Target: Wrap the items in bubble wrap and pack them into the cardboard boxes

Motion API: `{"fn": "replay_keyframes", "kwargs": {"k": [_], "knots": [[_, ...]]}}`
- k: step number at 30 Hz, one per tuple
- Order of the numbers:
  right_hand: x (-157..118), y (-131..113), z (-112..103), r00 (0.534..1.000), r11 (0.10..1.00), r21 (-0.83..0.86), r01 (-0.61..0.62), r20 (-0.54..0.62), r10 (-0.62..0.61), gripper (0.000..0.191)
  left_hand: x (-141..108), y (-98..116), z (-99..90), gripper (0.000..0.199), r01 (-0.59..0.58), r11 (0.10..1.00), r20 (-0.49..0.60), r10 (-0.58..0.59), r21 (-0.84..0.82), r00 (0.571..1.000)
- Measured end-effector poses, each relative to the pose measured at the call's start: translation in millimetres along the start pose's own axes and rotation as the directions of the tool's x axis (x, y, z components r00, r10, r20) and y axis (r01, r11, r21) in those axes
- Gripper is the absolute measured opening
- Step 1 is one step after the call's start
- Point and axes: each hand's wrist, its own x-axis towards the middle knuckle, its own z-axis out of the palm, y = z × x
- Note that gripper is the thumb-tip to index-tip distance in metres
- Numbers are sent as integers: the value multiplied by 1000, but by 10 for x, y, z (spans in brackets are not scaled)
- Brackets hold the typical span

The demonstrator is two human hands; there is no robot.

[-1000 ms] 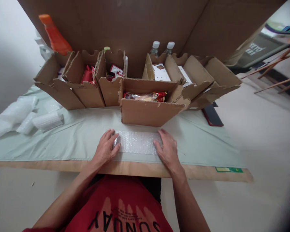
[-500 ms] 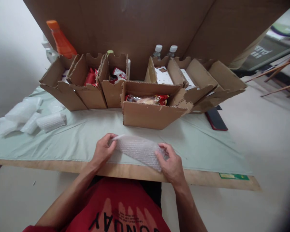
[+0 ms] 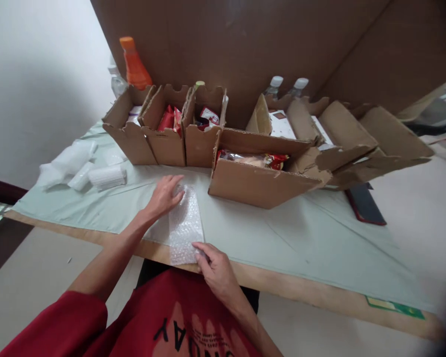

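A clear sheet of bubble wrap [image 3: 186,225] lies lengthwise away from me at the front of the table, its near end over the wooden edge. My left hand [image 3: 165,197] is at the far end of the sheet, fingers stretched out and thumb apart, touching or just above it. At the near right corner, my right hand [image 3: 216,267] pinches the bubble wrap between thumb and forefinger. Just beyond and to the right stands a cardboard box [image 3: 260,188] holding packaged food [image 3: 252,158] in clear and red wrapping.
Several more cardboard bins [image 3: 167,146] form a row behind, with red packets [image 3: 169,118] and a white box [image 3: 281,125] inside. Rolled bubble wrap pieces [image 3: 107,177] lie at the left. An orange bottle [image 3: 136,64] stands behind; a dark flat object [image 3: 366,203] lies at the right.
The bubble wrap has turned from lying crosswise to lengthwise and shifted left. My left hand has moved to its far end and opened; my right hand still grips a corner. The view has swung.
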Motion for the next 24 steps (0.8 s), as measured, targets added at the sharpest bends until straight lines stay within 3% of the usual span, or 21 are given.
{"fn": "replay_keyframes", "kwargs": {"k": [3, 5, 8, 10, 13, 15, 18, 21, 24], "knots": [[-9, 35, -89, 985, 973, 168, -160, 98, 145, 43, -531, -72, -98, 40, -125, 980, 50, 134, -154, 990], [-13, 51, -146, 967, 938, 271, -216, 189, 168, 52, -961, -90, -196, 39, -158, 949, 113, 194, -273, 974], [15, 50, -200, 955, 910, 346, -230, 262, 141, 55, -1468, -19, -239, 50, -129, 928, 180, 202, -350, 963], [51, 34, -204, 947, 895, 356, -269, 266, 179, 45, -1630, 64, -151, 59, -126, 934, 163, 189, -333, 968], [110, -3, -163, 941, 864, 383, -327, 215, 261, 35, -1638, 153, 68, 48, -100, 949, 68, 126, -300, 990], [145, -26, -124, 939, 846, 408, -343, 189, 289, 34, -1566, 164, 178, 35, -9, 952, 10, 12, -304, 1000], [186, -44, -88, 932, 836, 414, -360, 190, 308, 35, -1472, 135, 227, 32, 138, 936, 11, -142, -325, 990], [182, -45, -101, 932, 854, 373, -362, 177, 317, 39, -1442, 114, 219, 34, 174, 940, 38, -170, -295, 985], [98, -52, -146, 973, 951, 209, -226, 7, 230, 45, -1446, 122, 248, 35, 161, 959, 13, -163, -235, 987]]}}
